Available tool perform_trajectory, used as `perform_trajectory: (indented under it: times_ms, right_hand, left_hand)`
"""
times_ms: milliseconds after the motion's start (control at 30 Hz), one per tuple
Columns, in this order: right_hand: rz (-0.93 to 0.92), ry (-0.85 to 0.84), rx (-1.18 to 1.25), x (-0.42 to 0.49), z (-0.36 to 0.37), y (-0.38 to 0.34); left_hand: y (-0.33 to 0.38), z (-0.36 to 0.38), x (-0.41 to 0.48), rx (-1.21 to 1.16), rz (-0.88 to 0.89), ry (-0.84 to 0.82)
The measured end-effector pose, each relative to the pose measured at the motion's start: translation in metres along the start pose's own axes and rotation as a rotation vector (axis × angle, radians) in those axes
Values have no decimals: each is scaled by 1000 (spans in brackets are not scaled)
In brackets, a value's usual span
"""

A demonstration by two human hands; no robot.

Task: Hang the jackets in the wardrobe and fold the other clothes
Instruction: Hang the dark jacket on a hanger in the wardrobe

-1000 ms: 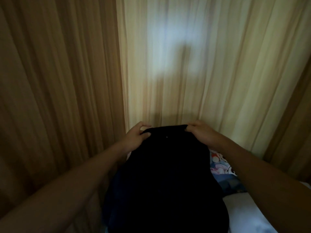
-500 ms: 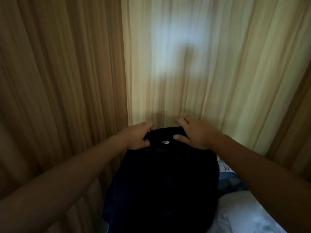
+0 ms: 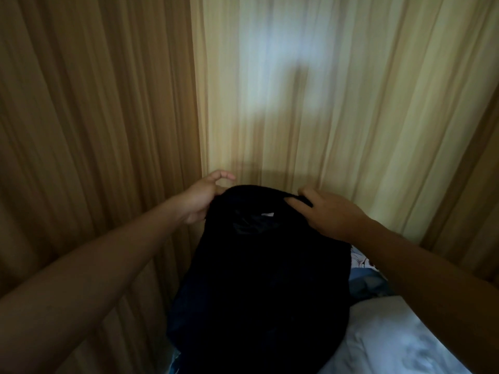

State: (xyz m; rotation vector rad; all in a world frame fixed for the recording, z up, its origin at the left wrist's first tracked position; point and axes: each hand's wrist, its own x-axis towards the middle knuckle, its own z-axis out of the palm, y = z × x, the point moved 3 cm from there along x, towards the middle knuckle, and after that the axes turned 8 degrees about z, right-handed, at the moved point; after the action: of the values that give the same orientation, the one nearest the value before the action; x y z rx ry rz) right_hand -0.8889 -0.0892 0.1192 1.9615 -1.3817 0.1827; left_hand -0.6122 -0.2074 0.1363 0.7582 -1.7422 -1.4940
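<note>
Black garment [image 3: 264, 279] hung limp before the curtain [image 3: 297, 103], above the bed [image 3: 391, 341]; left hand [image 3: 201, 198] and right hand [image 3: 333, 214] each pinched its neckline. It looked soft and light, best held at the shoulders.

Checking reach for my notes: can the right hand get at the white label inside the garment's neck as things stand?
Probably yes. The right hand pinches the neck edge of the garment just beside the label, with nothing between them. It would have to loosen its grip first.

Left hand [image 3: 201, 197], right hand [image 3: 328, 211] hold dark garment [image 3: 267, 279].
</note>
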Motion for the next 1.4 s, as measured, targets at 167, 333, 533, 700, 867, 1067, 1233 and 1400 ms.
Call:
perform_trajectory:
  times_ms: [167,333,533,700,867,1067,1233,1400]
  right_hand:
    - [392,-126,395,15,3,12]
    - [588,-155,752,9,12,6]
    - [254,-429,61,-2,0,5]
    - [-26,-481,-89,-27,4,9]
    - [217,-593,90,-30,-5,16]
    - [420,-476,-54,8,-42,25]
    - [571,-378,-18,60,-94,58]
    - [623,-377,-196,80,-136,88]
  left_hand:
    - [29,15,6,637,323,-157]
    - [-31,6,-1,1447,313,-308]
    - [-59,-5,-28,1615,508,-399]
    - [-85,-22,-26,1648,506,-401]
    - [-90,-32,-17,1584,241,-93]
    - [-17,-18,6,1177,240,187]
    - [87,-31,19,1193,371,331]
    - [142,-40,10,1622,337,83]
